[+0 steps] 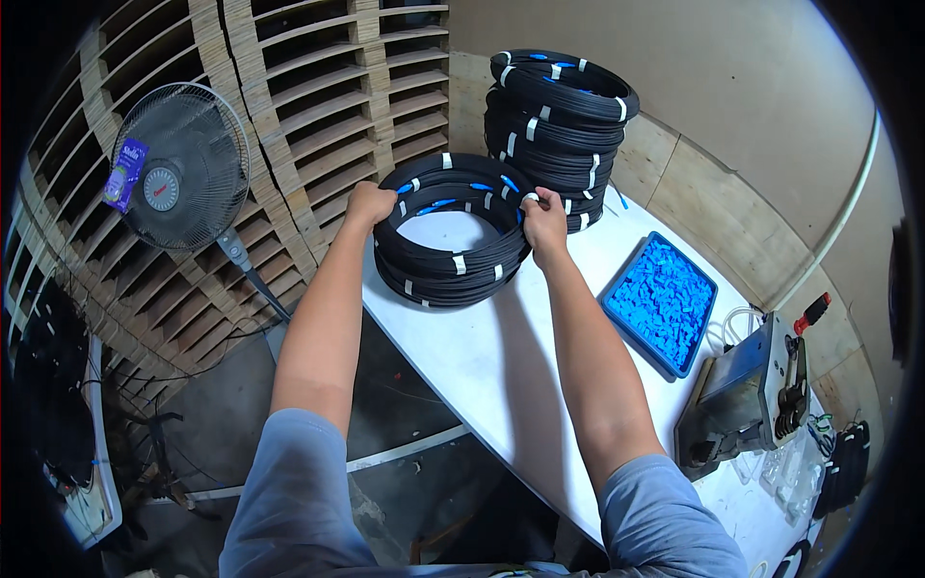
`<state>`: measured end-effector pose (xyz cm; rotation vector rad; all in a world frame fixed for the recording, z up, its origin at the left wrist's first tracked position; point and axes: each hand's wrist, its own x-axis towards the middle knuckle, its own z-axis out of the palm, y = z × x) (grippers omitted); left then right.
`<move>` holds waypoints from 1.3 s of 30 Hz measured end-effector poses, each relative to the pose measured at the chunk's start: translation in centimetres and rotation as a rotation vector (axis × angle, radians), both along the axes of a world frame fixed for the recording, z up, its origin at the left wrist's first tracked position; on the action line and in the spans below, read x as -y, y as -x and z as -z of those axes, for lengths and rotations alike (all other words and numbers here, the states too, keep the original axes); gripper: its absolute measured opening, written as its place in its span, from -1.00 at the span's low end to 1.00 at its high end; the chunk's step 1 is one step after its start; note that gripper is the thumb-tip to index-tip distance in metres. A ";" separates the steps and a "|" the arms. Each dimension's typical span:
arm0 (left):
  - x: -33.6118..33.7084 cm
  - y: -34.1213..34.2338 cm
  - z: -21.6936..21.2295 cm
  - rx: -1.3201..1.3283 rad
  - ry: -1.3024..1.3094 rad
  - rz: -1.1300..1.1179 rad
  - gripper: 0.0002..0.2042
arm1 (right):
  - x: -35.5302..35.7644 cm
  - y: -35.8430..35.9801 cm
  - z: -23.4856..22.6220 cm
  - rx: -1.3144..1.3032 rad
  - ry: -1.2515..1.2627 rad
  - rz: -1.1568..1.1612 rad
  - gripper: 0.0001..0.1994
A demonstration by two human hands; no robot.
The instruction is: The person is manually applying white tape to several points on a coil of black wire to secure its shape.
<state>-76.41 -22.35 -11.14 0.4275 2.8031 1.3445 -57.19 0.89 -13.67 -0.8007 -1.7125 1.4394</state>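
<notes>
A low stack of black coiled rings bound with white tape and dotted with blue clips lies on the far left part of a white table. My left hand grips the top coil at its left rim. On the right rim of that same coil my right hand is closed. Both arms stretch forward from the lower edge. A taller stack of like coils stands just behind, against the wall.
A blue tray of small blue clips sits right of my right arm. A grey metal bench machine with a black lever stands at the right edge. A standing fan and stacked wooden pallets are on the left.
</notes>
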 end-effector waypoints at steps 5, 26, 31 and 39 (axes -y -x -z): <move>-0.1 -1.7 -1.8 -0.099 0.275 0.044 -0.63 | 0.2 -0.6 -0.9 0.128 -0.068 -0.069 -0.52; -1.3 0.3 -1.3 -0.159 0.500 0.148 -0.66 | -0.8 -0.5 -0.4 0.192 -0.175 -0.157 -0.44; -1.6 -0.8 -1.9 -0.020 0.404 0.110 -0.63 | -0.9 -0.6 -0.2 0.183 -0.164 -0.190 -0.42; -0.9 -0.1 -0.5 0.137 -0.020 0.141 -0.55 | 0.9 -0.6 -0.4 0.024 0.193 -0.139 -0.40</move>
